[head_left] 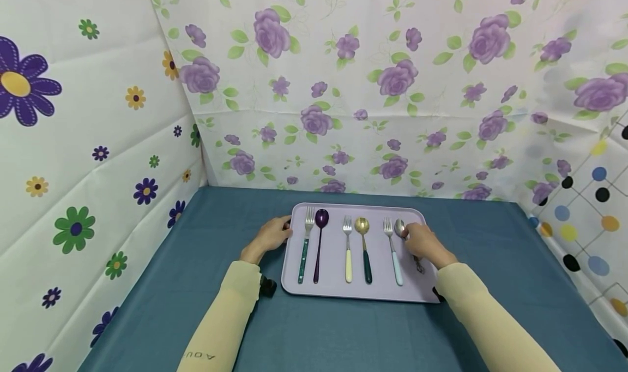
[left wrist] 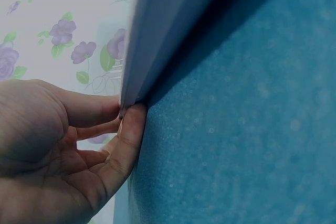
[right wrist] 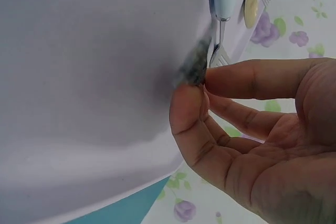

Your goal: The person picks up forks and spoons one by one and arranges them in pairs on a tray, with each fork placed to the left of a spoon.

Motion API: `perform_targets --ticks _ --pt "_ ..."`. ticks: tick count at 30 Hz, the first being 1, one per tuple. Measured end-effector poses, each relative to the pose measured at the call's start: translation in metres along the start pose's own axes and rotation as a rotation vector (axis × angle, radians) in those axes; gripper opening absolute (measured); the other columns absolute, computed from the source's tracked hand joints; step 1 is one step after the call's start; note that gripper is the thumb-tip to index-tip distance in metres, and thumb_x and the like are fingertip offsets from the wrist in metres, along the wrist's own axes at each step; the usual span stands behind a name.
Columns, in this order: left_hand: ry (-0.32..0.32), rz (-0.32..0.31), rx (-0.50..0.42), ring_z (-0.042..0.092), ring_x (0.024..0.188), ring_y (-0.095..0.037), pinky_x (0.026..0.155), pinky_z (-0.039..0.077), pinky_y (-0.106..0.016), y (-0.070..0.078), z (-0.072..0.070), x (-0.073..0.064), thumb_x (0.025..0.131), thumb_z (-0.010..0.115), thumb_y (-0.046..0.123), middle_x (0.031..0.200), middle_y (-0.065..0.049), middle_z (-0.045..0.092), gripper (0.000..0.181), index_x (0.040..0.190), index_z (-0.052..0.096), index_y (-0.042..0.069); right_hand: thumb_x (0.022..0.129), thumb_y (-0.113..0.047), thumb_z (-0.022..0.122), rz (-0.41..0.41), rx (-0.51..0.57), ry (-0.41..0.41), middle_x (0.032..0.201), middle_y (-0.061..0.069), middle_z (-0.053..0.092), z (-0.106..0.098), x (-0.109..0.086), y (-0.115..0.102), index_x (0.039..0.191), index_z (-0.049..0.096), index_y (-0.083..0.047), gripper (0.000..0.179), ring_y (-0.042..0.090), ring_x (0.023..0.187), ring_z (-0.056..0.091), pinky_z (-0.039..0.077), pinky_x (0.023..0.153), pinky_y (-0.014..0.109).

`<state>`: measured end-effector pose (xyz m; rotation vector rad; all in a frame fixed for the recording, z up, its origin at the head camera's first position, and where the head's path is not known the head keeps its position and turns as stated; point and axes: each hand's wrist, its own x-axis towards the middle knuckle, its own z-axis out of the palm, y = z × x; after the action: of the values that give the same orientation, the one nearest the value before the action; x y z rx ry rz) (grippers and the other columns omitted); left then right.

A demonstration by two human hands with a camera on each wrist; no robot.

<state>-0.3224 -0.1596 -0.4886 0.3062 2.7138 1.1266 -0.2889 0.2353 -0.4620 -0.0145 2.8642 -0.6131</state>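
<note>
A pale lilac tray lies on the table in the head view. My left hand pinches its left edge between thumb and fingers, as the left wrist view also shows. Over the tray's right part, my right hand pinches a silver spoon; the hand covers its middle, and its ornate handle end pokes out below. In the right wrist view that spoon is a blurred dark piece at the fingertips. Just left of it on the tray is a fork with a light blue handle.
Also on the tray are a gold spoon with a dark green handle, a fork with a cream handle, a purple spoon and a fork with a green handle. Flowered sheets bound the blue tablecloth behind and left.
</note>
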Motion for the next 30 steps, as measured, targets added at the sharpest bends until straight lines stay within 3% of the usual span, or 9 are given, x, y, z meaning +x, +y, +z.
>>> perform_targets --ticks 9,30 --pt "-0.004 -0.007 -0.017 0.068 0.096 -0.024 0.086 0.056 -0.042 -0.0006 0.0002 0.0007 0.107 0.055 0.008 0.113 -0.015 0.066 0.049 0.154 0.046 -0.004 0.092 0.009 0.047 0.012 0.017 -0.04 0.09 0.022 0.067 0.0005 -0.0014 -0.004 0.128 0.061 0.017 0.039 0.023 0.059 0.066 0.056 0.053 0.034" --pt "-0.013 -0.007 -0.026 0.068 0.096 -0.024 0.084 0.056 -0.041 0.001 -0.0012 -0.0008 0.107 0.055 0.007 0.11 -0.015 0.066 0.048 0.153 0.047 -0.005 0.094 0.008 0.053 -0.008 0.027 -0.067 0.079 0.017 0.06 0.0036 -0.0059 -0.0079 0.118 0.056 0.018 0.026 0.022 0.055 0.065 0.057 0.052 0.033"
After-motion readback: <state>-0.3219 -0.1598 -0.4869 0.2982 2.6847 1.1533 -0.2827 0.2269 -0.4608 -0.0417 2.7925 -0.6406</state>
